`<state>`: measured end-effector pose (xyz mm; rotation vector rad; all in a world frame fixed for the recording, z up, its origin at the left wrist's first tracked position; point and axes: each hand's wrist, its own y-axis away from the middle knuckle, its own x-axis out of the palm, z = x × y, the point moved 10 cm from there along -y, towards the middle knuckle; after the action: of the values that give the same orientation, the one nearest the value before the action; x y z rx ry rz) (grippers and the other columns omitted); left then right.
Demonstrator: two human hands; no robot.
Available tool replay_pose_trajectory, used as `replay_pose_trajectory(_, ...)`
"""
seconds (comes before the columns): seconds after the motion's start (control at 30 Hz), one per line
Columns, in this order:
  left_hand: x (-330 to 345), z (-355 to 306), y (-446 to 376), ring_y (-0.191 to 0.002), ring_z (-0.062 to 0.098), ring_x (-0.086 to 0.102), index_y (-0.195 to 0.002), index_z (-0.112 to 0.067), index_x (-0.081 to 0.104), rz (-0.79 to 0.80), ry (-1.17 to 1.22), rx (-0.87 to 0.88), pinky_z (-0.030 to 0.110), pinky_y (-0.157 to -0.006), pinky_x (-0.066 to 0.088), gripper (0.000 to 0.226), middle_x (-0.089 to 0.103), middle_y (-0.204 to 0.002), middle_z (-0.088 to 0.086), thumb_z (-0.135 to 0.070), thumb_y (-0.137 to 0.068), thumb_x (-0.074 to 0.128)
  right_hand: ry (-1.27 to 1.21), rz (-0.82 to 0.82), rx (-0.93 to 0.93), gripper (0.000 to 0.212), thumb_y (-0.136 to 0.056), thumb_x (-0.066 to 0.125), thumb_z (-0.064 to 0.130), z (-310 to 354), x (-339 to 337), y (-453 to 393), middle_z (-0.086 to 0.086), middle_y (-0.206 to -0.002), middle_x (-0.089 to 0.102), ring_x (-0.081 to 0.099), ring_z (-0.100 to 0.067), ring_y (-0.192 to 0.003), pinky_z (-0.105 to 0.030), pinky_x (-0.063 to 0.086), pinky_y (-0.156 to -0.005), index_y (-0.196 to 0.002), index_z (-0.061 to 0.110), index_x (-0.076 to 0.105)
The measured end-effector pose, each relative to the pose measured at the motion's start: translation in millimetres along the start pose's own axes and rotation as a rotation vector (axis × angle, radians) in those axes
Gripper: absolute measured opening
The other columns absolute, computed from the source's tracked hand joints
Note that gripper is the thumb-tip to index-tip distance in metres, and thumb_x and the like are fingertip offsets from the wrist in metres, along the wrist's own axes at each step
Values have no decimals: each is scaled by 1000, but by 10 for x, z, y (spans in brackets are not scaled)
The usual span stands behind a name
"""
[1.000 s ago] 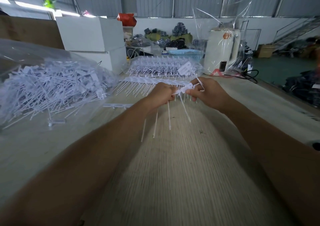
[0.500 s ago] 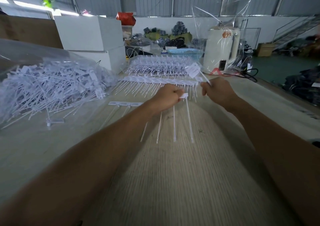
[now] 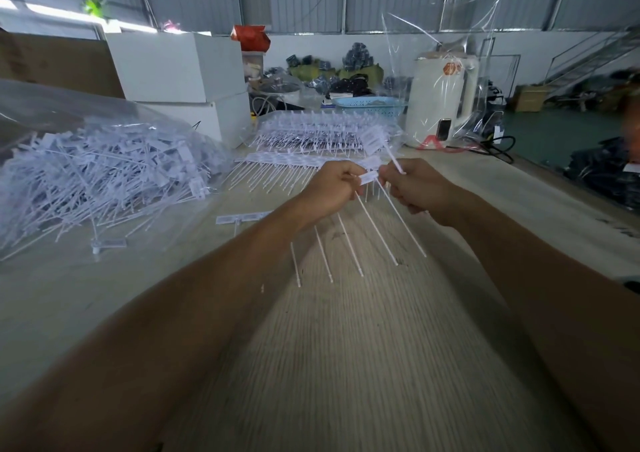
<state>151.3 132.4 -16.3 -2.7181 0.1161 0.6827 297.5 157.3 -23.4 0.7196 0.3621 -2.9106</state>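
Pinching tag strip (image 3: 367, 177); both hands (image 3: 332, 188) (image 3: 415, 185)

Nothing can be read here. The white appliance (image 3: 440, 112) bears a round orange emblem (image 3: 452, 68) near its top, but its characters are blurred. Left of the appliance, the single tag (image 3: 373, 139) and, lower, the tag strip (image 3: 367, 177) show faint grey print. So does the loose strip (image 3: 242, 218) farther left. All of it is too small to read.
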Motion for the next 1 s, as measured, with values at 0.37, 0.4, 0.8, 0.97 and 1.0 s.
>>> replay_pose_trajectory(0.37, -178, 84, -35, -82, 21, 68, -102, -11, 62, -173, -49, -7, 35, -81, 53, 11, 72, -94, 11, -21, -100, 58, -235, 72, 12, 26, -100, 62, 27, 47, 33, -14, 10, -48, 30, 27, -8, -42, -17, 21, -38, -81, 12, 73)
replay_pose_trajectory(0.4, -183, 129, -45, -85, 25, 70, -101, -8, 64, -169, -63, -30, 38, -85, 55, 16, 73, -93, 12, -23, -101, 57, -244, 51, 17, 26, -99, 62, 28, 47, 2, -23, 8, -49, 32, 29, -9, -43, -19, 21, -39, -81, 13, 73)
replay_pose_trajectory(0.8, -112, 97, -38, -51, 13, 48, -74, -12, 61, -48, 129, -94, 23, -51, 35, 28, 59, -72, 10, -11, -101, 53, -221, 79, -149, 22, -98, 64, 27, 162, 26, 57, 7, -54, 38, 29, -7, -48, -23, 22, -47, -80, 20, 74)
replay_pose_trajectory(0.97, -77, 206, -12, -51, 15, 37, -81, -11, 56, 72, 283, -197, 30, -54, 22, 24, 47, -55, 0, -12, -102, 44, -82, 115, -339, 23, -101, 61, 27, 389, 87, 158, 5, -57, 41, 34, -2, -47, -15, 29, -46, -87, 20, 77)
replay_pose_trajectory(1.0, -69, 222, -4, -52, 15, 36, -84, -10, 57, 86, 306, -214, 31, -55, 20, 23, 45, -55, 1, -12, -102, 44, -64, 113, -361, 23, -101, 60, 25, 417, 85, 168, 6, -56, 41, 34, -1, -46, -13, 30, -46, -92, 13, 77)
